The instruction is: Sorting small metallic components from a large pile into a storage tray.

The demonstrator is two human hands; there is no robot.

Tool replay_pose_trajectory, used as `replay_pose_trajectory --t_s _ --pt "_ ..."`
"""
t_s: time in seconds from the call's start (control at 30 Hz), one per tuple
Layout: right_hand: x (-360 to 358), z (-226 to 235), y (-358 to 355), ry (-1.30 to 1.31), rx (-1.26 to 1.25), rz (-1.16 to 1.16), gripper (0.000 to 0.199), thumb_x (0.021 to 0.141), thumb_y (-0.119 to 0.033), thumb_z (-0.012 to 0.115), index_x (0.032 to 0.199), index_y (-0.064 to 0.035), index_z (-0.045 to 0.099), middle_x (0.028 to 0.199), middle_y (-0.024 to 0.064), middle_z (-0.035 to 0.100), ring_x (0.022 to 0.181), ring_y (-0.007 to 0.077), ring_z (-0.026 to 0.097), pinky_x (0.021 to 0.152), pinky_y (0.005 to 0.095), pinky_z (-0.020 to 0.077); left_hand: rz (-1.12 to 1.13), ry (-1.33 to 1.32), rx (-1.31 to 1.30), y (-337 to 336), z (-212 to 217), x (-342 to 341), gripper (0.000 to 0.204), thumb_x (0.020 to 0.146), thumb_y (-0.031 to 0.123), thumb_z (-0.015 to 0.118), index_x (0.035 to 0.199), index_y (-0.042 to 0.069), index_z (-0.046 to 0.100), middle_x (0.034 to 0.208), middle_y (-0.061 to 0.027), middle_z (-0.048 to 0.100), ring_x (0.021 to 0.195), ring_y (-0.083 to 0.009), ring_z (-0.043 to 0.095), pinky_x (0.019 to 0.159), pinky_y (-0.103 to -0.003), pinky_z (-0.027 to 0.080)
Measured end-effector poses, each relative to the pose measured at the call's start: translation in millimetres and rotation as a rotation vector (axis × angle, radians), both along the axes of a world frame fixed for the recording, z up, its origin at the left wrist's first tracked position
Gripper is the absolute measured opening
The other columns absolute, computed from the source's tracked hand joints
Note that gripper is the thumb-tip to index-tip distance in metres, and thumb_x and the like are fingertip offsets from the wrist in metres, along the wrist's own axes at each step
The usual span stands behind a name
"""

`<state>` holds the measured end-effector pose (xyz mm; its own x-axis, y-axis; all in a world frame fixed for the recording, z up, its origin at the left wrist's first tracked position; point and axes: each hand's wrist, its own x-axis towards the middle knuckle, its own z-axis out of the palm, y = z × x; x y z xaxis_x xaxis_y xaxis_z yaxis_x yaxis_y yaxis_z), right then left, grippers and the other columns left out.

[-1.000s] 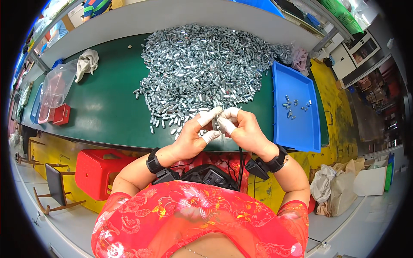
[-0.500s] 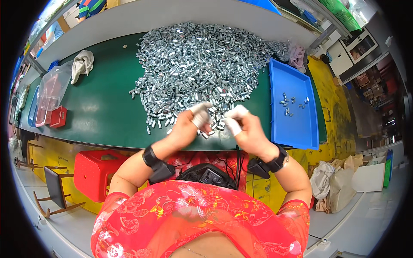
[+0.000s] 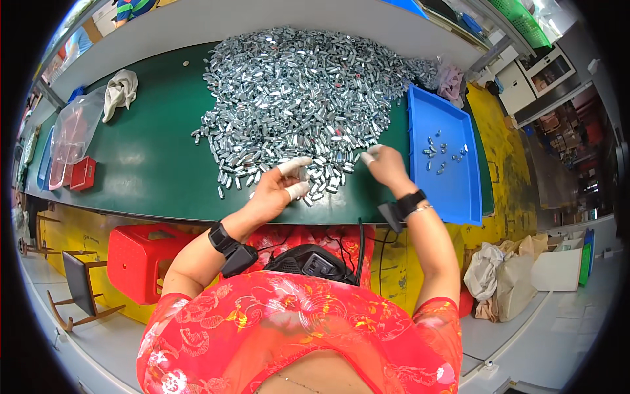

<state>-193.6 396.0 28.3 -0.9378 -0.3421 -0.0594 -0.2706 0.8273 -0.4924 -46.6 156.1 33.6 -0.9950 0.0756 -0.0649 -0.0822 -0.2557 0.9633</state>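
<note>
A big heap of small silvery metal sleeves (image 3: 295,98) covers the middle of the green table. At its near edge is my left hand (image 3: 272,194), white covers on its thumb and forefinger. These curl round a small metal sleeve (image 3: 302,174), with other sleeves right beside them. My right hand (image 3: 388,169) is at the heap's right near edge, apart from the left, with white-covered fingertips pinched together. Whatever they hold, if anything, is hidden. To its right a blue tray (image 3: 443,197) carries several loose sleeves (image 3: 441,150).
A red box (image 3: 83,174), a clear plastic bag (image 3: 72,134) and a white cloth (image 3: 121,95) lie on the left of the green table (image 3: 151,151). A grey panel (image 3: 197,26) closes the back. A red stool (image 3: 134,266) stands below the front edge.
My right hand has moved right and a little away from me, off the near sleeves toward the blue tray. My left hand has shifted slightly left, its thumb and forefinger now showing plainly.
</note>
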Motion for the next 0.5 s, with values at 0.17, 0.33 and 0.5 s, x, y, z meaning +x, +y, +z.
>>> replay_pose_trajectory --t_s 0.17,0.33,0.5 --pt "-14 -31 -2 0.012 0.022 0.001 0.022 0.073 -0.019 0.067 0.087 -0.0024 0.063 0.081 0.0141 0.065 0.076 0.0258 0.062 0.069 0.0331 0.0483 0.006 -0.079 0.022 -8 -1 6 0.039 0.089 0.01 0.052 0.126 0.002 0.044 0.094 -0.0053 0.056 0.08 -0.011 0.055 0.071 -0.024 0.047" --pt "9 0 -17 -0.091 -0.439 -0.044 0.015 0.074 -0.01 0.067 0.085 -0.0027 0.061 0.077 0.0059 0.063 0.07 0.013 0.059 0.065 0.0259 0.0471 -0.014 -0.143 0.184 -12 -7 3 0.039 0.094 0.028 0.045 0.123 0.002 0.045 0.091 -0.0075 0.057 0.075 -0.0146 0.056 0.07 -0.027 0.048" --pt "82 85 -74 -0.206 -0.733 0.347 0.011 0.08 -0.004 0.061 0.091 -0.0031 0.061 0.078 0.0023 0.063 0.069 0.0066 0.057 0.06 0.0237 0.0461 -0.193 -0.06 0.466 1 0 -2 0.04 0.096 0.033 0.036 0.12 0.003 0.047 0.085 -0.0074 0.058 0.071 -0.0152 0.056 0.067 -0.027 0.048"
